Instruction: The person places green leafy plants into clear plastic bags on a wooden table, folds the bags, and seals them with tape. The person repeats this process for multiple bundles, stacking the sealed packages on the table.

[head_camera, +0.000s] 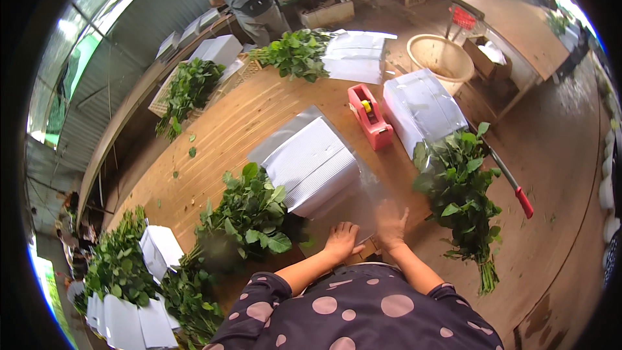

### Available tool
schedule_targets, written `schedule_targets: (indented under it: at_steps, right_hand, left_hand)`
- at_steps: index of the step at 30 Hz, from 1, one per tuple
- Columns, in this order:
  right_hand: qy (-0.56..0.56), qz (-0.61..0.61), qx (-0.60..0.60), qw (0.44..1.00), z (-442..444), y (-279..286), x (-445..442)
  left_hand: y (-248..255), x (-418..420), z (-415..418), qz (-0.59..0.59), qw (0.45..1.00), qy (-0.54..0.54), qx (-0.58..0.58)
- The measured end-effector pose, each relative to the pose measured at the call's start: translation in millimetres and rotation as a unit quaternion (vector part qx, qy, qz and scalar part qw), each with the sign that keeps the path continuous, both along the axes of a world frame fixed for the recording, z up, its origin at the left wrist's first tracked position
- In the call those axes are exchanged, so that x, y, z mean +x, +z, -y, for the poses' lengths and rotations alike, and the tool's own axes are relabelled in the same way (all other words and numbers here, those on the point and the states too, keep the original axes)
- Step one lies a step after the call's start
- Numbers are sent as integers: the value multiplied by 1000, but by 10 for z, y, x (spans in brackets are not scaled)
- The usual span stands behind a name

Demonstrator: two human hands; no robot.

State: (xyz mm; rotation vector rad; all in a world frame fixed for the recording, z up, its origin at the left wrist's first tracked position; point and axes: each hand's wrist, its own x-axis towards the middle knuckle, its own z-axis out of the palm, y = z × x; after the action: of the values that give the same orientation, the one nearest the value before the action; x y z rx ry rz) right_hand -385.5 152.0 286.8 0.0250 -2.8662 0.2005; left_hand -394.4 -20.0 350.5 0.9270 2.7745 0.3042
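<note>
A bundle wrapped in white corrugated cardboard lies before me on a clear plastic sheet, with leafy green stems coming out of its lower left end. My left hand rests on the near part of the sheet by the table's front edge, fingers forward and thumb out to the side. Close on its right, my right hand lies over the sheet's near right part, its thumb spread and its fingers blurred. Neither hand touches the cardboard. Beyond the sheet stands a red tape dispenser with a yellow-cored roll.
On the right, another wrapped bundle lets its stems hang past the wooden table; a red-handled tool is beside it. More bundles lie at the far edge. Wrapped bunches crowd the left. A person stands beyond, near a round tub.
</note>
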Motion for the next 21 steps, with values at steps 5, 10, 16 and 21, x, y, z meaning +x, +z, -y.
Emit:
schedule_targets:
  at_steps: [5, 10, 16, 21]
  right_hand:
    - [-22, 33, 0, 999, 107, 603, -152]
    - [146, 26, -86, 985, 99, 1041, -231]
    - [130, -136, -47, 981, -112, 1250, -700]
    - [189, -205, -113, 954, -197, 1436, -1433]
  left_hand:
    - [-232, 81, 100, -12, 998, 57, 15]
    - [-44, 64, 212, -71, 989, 56, 116]
    - [570, -207, 501, -138, 958, 108, 226]
    - [805, -736, 741, -160, 896, 221, 350]
